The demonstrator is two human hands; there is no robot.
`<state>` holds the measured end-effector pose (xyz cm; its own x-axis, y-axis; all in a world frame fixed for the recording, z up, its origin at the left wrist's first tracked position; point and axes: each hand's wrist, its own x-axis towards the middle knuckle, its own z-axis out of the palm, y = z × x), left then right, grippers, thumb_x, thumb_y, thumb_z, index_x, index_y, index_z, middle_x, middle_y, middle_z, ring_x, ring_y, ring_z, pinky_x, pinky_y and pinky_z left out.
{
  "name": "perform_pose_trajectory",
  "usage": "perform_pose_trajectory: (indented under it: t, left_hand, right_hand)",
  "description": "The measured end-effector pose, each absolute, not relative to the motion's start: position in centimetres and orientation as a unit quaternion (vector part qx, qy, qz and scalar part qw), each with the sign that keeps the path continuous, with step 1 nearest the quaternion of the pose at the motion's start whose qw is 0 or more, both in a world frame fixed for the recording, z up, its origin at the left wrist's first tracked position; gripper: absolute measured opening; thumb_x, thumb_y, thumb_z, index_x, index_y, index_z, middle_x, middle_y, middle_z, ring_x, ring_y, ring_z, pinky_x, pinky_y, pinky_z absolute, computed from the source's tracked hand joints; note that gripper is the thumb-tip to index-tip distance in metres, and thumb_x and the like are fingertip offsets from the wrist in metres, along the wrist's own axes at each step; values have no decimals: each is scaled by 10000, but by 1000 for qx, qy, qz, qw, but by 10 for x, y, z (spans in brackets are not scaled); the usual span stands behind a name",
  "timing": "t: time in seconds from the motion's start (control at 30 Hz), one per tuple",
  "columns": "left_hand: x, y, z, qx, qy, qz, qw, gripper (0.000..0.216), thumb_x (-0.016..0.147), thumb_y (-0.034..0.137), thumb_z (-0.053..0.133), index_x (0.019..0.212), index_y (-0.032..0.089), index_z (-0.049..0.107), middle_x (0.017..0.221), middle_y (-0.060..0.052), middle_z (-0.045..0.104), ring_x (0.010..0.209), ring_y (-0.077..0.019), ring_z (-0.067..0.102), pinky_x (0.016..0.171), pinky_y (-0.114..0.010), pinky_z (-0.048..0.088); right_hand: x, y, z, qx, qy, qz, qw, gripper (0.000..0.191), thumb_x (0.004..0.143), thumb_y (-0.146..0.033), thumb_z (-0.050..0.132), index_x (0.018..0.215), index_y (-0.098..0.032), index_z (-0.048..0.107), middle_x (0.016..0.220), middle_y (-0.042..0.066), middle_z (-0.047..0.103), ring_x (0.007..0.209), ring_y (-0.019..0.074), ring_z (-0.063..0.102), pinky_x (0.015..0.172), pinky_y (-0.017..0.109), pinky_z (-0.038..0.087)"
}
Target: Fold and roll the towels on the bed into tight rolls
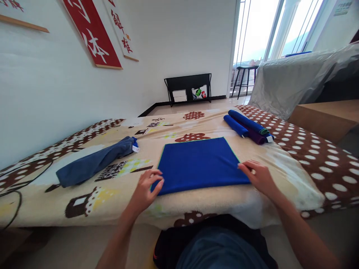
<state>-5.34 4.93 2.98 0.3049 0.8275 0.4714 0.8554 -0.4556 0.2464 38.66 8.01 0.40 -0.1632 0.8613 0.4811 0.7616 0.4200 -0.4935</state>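
A blue cloth (196, 164) with green edging lies spread flat as a rectangle in front of me. Its near edge runs close to the front of the bed. My left hand (147, 186) is at the cloth's near left corner, thumb and forefinger apart in a loose curve over the edge. At the right edge, my right hand (256, 175) has its fingers drawn together on the cloth's border, where small wrinkles show. Its thumb is partly hidden.
A patterned blanket (157, 149) covers the bed. Rolled cloths (249, 125), blue and purple, lie at the back right. A grey-blue garment (95, 160) with a white tag lies on the left. Dark cables (19, 201) cross the left edge. A plastic-covered piece (294, 74) stands right.
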Motion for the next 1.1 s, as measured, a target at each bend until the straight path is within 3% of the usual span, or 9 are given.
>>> perform_pose_trajectory:
  t: [0.1, 0.2, 0.27, 0.5, 1.1]
  left_hand:
    - [19, 80, 29, -810, -523, -266, -7, 343, 925, 166, 435, 1192, 205, 646, 1356, -83, 611, 1266, -211, 554, 1100, -385, 410]
    - [78, 102, 12, -812, -547, -203, -18, 548, 876, 73, 380, 1407, 95, 511, 1544, -147, 455, 1439, -214, 411, 1177, -377, 348]
    - [97, 106, -2, -813, -562, -151, -15, 594, 895, 85, 357, 1485, 40, 409, 1596, -178, 360, 1496, -229, 320, 1204, -403, 314]
    - [95, 88, -21, -800, -586, -121, 40, 531, 1008, 300, 309, 1518, 192, 413, 1603, -87, 360, 1505, -226, 302, 1218, -512, 270]
    - [97, 88, -19, -796, -591, -123, 43, 532, 999, 308, 326, 1511, 205, 425, 1603, -78, 366, 1499, -220, 314, 1216, -505, 275]
  right_hand:
    - [307, 97, 8, -522, -783, 28, 338, 333, 1002, -342, 417, 1082, -193, 704, 1103, 97, 720, 1043, 235, 645, 944, 368, 466]
    - [245, 108, -4, -522, -810, 11, 266, 453, 958, -195, 401, 1369, -119, 576, 1455, 138, 545, 1347, 252, 500, 1094, 384, 388]
    - [228, 111, -18, -535, -813, 16, 228, 529, 948, -156, 373, 1457, -67, 484, 1548, 160, 426, 1452, 250, 381, 1155, 389, 330]
    - [243, 106, -44, -550, -811, 14, 201, 532, 1007, -266, 320, 1514, -150, 434, 1598, 106, 341, 1500, 238, 294, 1214, 462, 233]
    - [240, 105, -42, -549, -811, 7, 204, 526, 1007, -275, 323, 1505, -168, 451, 1594, 105, 350, 1497, 230, 302, 1210, 466, 238]
